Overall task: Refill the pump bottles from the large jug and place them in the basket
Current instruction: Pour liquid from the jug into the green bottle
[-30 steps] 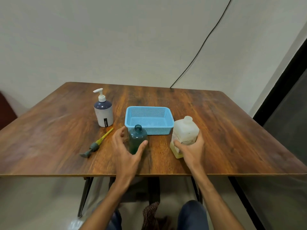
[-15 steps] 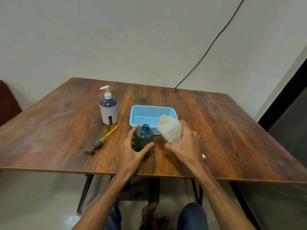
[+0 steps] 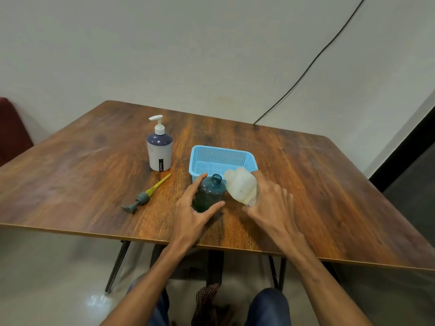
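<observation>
Head view: the left hand wraps loosely round the dark green bottle, thumb on its near right side and fingers on the left, steadying it upright on the tabletop just near of the blue basket. The bottle's neck is open; its pump, with a yellow tube, lies flat on the tabletop to the left. The right hand grips the large white jug from the right and tips it leftward, its mouth close beside the green bottle's neck. Whether liquid is running I cannot tell. Farther left and back stands a second pump bottle, white and navy, pump fitted, apart from the basket, which holds nothing

The step in hand looks to be the pour into the first bottle, early in the task. The next move calls for bringing the jug's wide mouth squarely over the narrow neck and tilting slowly, the left hand holding firm so the bottle does not tip
</observation>
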`<action>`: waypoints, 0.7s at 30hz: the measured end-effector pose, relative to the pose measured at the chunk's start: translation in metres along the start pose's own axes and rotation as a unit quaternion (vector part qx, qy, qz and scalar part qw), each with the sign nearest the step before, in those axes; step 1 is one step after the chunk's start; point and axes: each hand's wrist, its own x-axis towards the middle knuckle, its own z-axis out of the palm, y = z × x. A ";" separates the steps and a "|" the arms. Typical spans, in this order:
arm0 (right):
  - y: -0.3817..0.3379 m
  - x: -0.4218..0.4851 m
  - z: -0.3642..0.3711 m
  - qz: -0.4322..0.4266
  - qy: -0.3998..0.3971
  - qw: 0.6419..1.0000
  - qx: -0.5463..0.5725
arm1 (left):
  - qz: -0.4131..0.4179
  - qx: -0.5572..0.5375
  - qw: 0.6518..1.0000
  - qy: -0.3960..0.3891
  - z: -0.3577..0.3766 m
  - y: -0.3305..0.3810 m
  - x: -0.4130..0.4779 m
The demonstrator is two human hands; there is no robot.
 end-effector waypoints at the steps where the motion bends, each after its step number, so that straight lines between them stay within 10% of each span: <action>1: 0.000 0.001 0.000 -0.004 0.004 1.000 -0.007 | 0.000 0.002 1.000 0.000 0.000 0.000 0.000; 21: -0.006 0.012 -0.010 -0.072 0.027 0.993 -0.091 | 0.005 -0.012 1.000 0.007 -0.001 0.000 0.000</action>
